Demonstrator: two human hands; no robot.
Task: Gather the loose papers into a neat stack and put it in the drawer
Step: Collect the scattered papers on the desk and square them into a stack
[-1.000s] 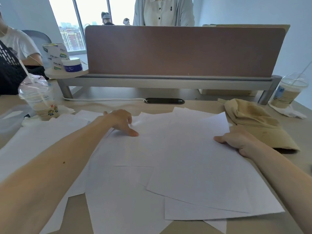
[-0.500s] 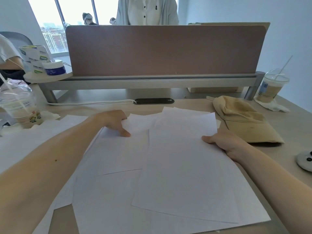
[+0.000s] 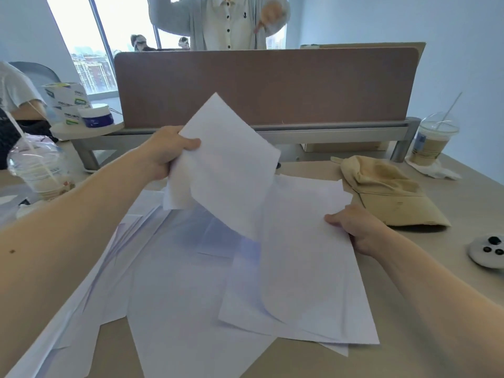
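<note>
Several loose white papers [image 3: 177,282] lie overlapping and askew across the beige desk [image 3: 425,336]. My left hand [image 3: 166,151] grips the left edge of a few sheets [image 3: 229,170] and holds them tilted in the air above the pile. My right hand [image 3: 357,227] rests at the right edge of the top sheet [image 3: 305,257], fingers on the paper, thumb side toward me. No drawer is in view.
A tan cap [image 3: 387,192] lies just right of the pile. Lidded drink cups stand at far left [image 3: 38,170] and far right [image 3: 433,140]. A brown divider panel [image 3: 261,85] closes the back; a person stands behind it. A small white object [image 3: 488,252] lies at the right edge.
My left hand has closed on a few sheets and lifted them off the desk, up and toward the middle. My right hand stayed at the pile's right edge.
</note>
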